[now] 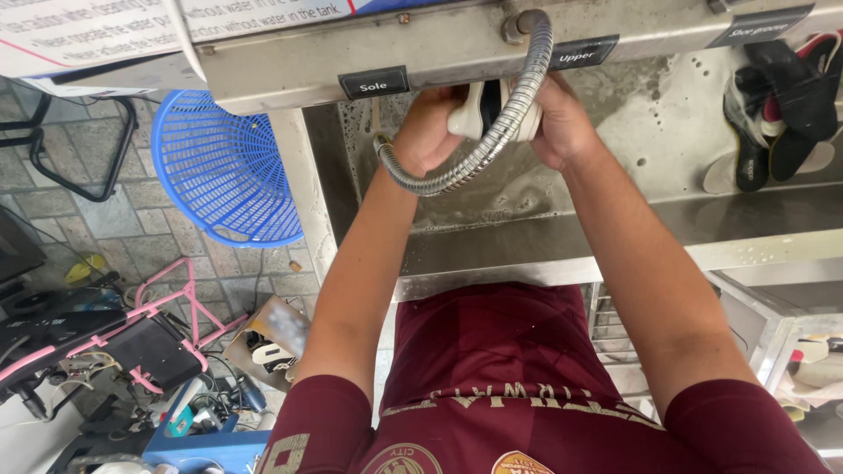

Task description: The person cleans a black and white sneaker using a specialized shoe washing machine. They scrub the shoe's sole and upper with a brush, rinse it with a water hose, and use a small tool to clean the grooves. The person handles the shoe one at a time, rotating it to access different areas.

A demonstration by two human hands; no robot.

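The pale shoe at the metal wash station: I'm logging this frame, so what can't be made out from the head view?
- Pale shoe: mostly hidden by left hand, right hand and the machine's overhang.
- Ribbed metal hose: its lower end lies behind the left hand.
- Dark footwear: cut by the right edge.

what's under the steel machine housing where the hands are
Both hands, left hand and right hand, grip a white shoe behind a metal hose. The housing covers the shoe's upper part.

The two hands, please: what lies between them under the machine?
In the head view, a white shoe sits between the left hand and right hand, with the metal hose curving across in front.
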